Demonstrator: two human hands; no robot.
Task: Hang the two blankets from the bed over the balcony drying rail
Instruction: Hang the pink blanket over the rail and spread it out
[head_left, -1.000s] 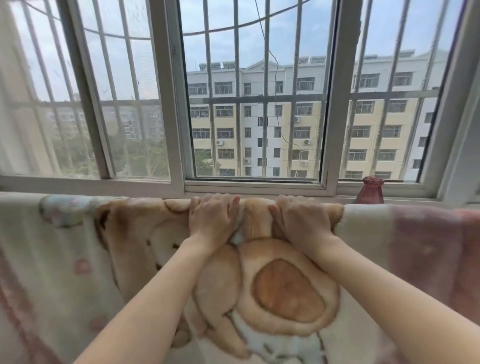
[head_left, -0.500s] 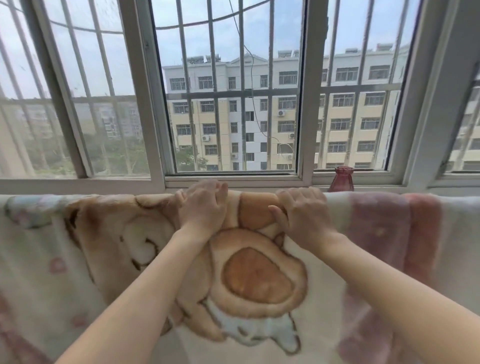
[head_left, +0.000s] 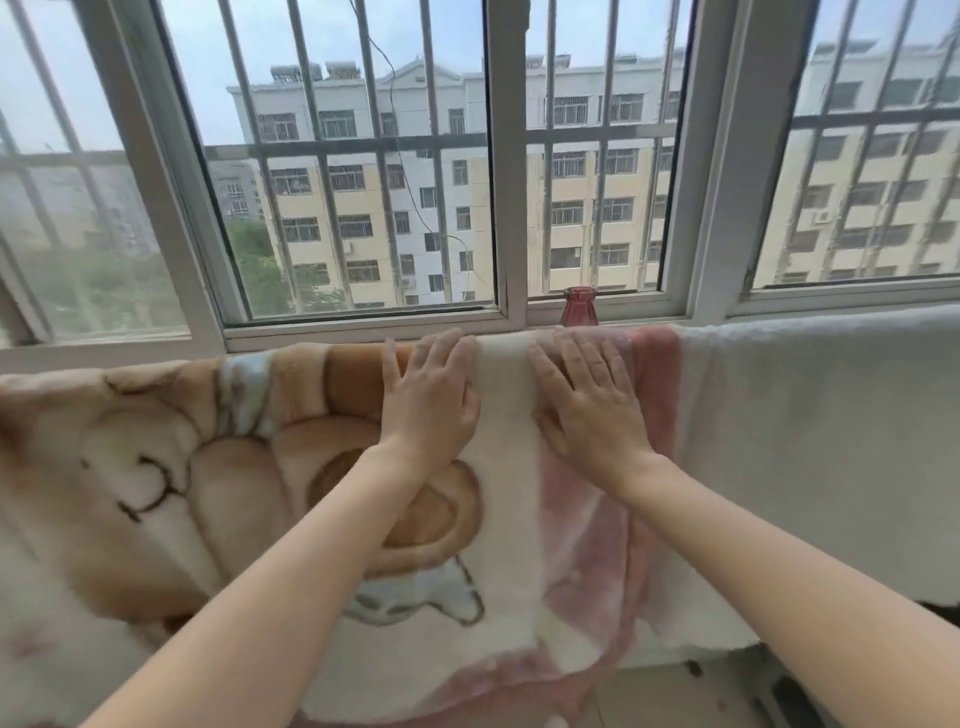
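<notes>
A fleece blanket printed with a brown cartoon bear hangs over the drying rail, which stays hidden under the cloth, just below the window. Its right border is cream and pink. My left hand lies flat on the blanket's top fold, fingers straight and reaching over the crest. My right hand presses flat beside it on the cream and pink part, fingers spread. A plain white blanket hangs over the same rail to the right, its left edge meeting the pink border.
A dark red glass vase stands on the window sill right behind my right hand. Barred sliding windows rise behind the rail. Below the blankets' hems at the lower right, tiled floor shows.
Both hands slid right along the top of the bear blanket, and their curled fingers straightened to lie flat. The view swung right, bringing the white blanket into sight.
</notes>
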